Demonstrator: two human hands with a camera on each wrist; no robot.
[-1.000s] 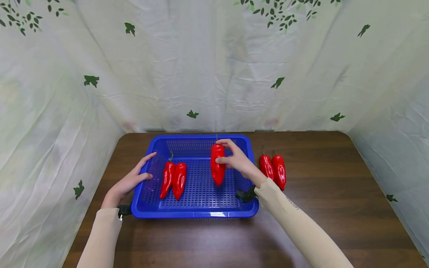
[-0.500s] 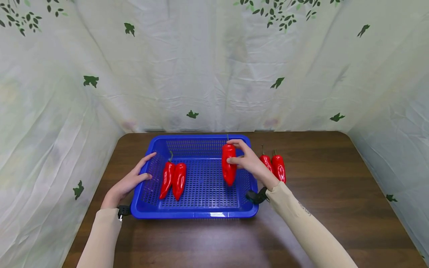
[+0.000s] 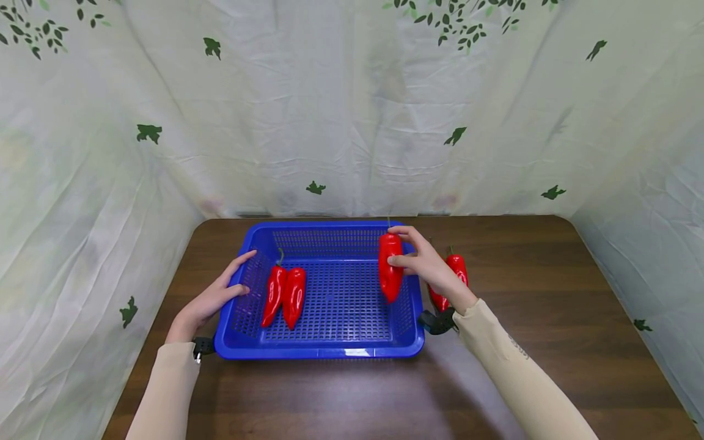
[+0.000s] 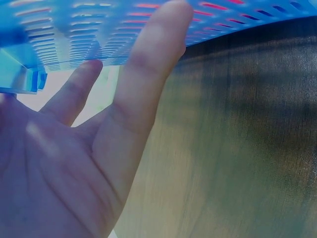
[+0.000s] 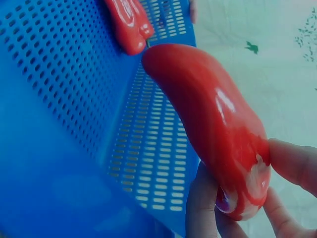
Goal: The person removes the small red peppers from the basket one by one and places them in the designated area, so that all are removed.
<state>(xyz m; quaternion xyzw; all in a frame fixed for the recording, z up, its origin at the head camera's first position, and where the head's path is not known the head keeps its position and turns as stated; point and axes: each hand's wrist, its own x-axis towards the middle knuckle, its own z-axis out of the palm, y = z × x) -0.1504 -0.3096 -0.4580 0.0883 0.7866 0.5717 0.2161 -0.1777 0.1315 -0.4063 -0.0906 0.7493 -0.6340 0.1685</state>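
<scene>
Thumb and fingers of my right hand [image 3: 426,263] pinch the upper part of a glossy red pepper [image 3: 390,269], its tip pointing down, over the right side of the blue basket [image 3: 319,352]. From the right wrist view, fingers lie on both sides of the pepper's [image 5: 208,114] stem end. My left hand [image 3: 211,299] rests at the basket's left rim with fingers and thumb extended. The left wrist view shows its palm [image 4: 54,168] and straight fingers against the slotted wall [image 4: 64,29]. Two red peppers, one with a curled stem [image 3: 273,296] and one beside it [image 3: 294,296], lie inside the basket on the left.
Two more red peppers lie on the brown wooden table [image 3: 528,330] right of the basket. The right one [image 3: 457,269] shows its upper part, while the other [image 3: 438,300] is mostly behind my right hand. A pale leaf-print cloth [image 3: 352,122] hangs behind the table.
My right hand has moved to the right across the basket with the pepper in its grip, covering more of the peppers on the table. The left hand and the basket have stayed put.
</scene>
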